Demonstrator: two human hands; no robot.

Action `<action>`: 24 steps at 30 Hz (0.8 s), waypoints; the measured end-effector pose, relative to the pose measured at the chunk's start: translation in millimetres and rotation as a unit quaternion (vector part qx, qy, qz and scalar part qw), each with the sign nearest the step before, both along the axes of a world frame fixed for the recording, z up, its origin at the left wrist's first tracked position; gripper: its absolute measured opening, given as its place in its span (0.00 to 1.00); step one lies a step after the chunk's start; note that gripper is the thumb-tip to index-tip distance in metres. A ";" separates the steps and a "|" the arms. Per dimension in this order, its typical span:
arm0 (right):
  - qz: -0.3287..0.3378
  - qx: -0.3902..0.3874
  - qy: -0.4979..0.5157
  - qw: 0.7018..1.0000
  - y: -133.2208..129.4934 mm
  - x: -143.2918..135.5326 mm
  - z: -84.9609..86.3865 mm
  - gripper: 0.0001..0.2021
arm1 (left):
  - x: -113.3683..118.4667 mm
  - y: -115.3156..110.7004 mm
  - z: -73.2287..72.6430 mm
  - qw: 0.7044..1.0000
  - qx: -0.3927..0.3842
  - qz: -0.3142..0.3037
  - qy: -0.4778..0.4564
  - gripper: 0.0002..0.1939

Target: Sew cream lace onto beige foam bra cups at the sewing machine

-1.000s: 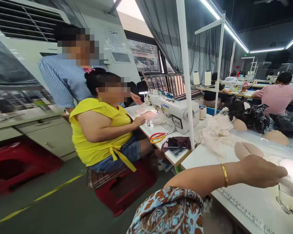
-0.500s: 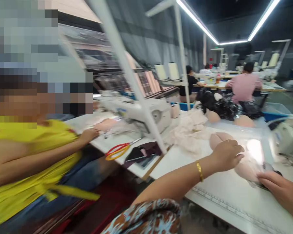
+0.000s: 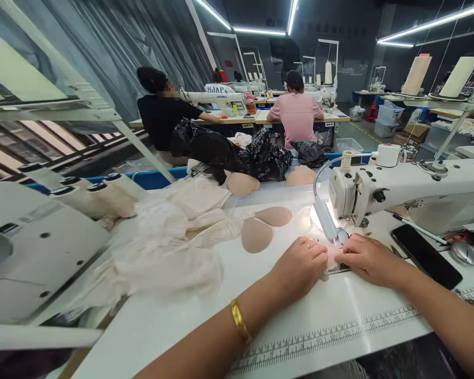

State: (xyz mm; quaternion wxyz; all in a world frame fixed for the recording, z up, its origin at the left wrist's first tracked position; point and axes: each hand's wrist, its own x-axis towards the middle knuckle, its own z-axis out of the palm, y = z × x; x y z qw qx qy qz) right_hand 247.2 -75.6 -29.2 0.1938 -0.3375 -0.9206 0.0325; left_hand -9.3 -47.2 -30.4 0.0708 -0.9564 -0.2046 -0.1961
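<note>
Close under the needle end of a white sewing machine (image 3: 411, 184), both of my hands hold a pale pink fabric piece (image 3: 331, 258). My left hand (image 3: 300, 268), with a ring and a gold bangle, has its fingers closed on the left side of the piece. My right hand (image 3: 373, 260) pinches its right side, close to the presser foot. Most of the fabric is hidden by my fingers and washed out by a bright lamp (image 3: 324, 217). Left of my hands lie two beige bra cups (image 3: 257, 236), touching a heap of sheer cream fabric (image 3: 161, 221).
A black phone (image 3: 426, 256) lies right of my right hand. A printed ruler (image 3: 300, 345) runs along the table's front edge. Thread cones (image 3: 114, 192) and another machine (image 3: 39, 247) stand left. Black plastic bags (image 3: 260, 155) lie beyond the table; two people sit behind them.
The view has swung right, and the neighbour in yellow is out of sight. My hands have come closer together, at the machine's needle end, still holding pale pink fabric.
</note>
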 end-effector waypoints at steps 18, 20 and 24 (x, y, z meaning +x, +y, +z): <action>-0.021 0.041 0.000 0.999 -2.9 -7.2 -4.4 0.15 | 14.8 1.3 -15.5 0.997 0.027 0.035 -0.059 0.07; -0.027 0.044 -0.001 0.999 -2.2 -6.4 -5.6 0.14 | 15.0 1.6 -16.9 0.997 0.023 0.033 -0.069 0.07; -0.028 0.047 -0.003 0.998 -1.5 -4.9 -5.2 0.14 | 15.1 1.3 -16.4 0.997 0.014 0.038 -0.071 0.08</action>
